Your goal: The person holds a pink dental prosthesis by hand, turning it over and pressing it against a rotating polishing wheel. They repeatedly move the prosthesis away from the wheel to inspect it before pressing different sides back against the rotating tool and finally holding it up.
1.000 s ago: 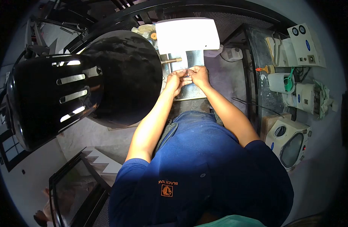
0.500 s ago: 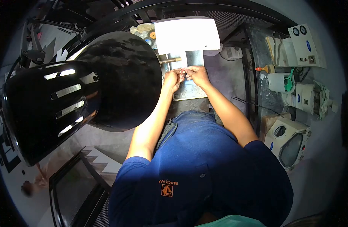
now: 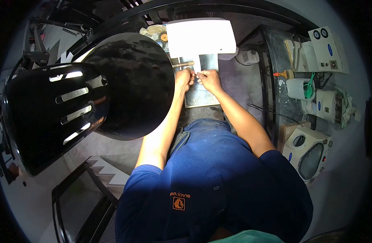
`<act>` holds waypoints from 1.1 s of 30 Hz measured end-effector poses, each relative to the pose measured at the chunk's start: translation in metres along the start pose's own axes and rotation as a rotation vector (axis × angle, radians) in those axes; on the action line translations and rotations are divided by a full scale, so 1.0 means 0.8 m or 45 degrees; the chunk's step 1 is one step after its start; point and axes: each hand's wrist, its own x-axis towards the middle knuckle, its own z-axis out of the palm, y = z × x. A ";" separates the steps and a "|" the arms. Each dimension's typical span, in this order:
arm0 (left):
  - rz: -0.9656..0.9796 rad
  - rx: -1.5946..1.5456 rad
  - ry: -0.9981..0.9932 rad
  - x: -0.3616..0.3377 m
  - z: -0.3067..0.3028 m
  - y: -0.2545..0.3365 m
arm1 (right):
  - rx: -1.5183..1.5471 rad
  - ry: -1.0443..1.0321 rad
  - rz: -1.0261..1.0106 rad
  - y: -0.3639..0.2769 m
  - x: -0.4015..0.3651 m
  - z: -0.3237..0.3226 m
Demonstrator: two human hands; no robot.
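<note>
My left hand (image 3: pixel 183 77) and my right hand (image 3: pixel 209 78) are pressed close together over a metal tray (image 3: pixel 200 97), just below a brass spindle (image 3: pixel 183 64) that juts out from under a bright white hood (image 3: pixel 201 37). Both hands pinch a very small piece (image 3: pixel 195 73) between their fingertips; it is too small to make out. The fingers of both hands are curled tight. My arms reach forward from a dark blue shirt.
A big black lamp shade (image 3: pixel 93 91) fills the left and hides part of the bench. White machines (image 3: pixel 328 42) and white containers (image 3: pixel 313 95) with a green scoop stand on the right shelf. A white box with a round window (image 3: pixel 309 152) sits lower right.
Both hands have moved up and away from me, closer to the brass spindle. The lamp shade has shifted slightly in view.
</note>
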 end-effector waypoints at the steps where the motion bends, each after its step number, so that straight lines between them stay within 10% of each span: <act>1: -0.001 0.000 0.001 0.000 0.000 0.000 | 0.000 -0.001 0.001 0.000 0.000 0.000; 33: 0.095 -0.047 0.015 0.017 0.001 -0.019 | -0.175 0.084 -0.044 -0.001 0.005 -0.004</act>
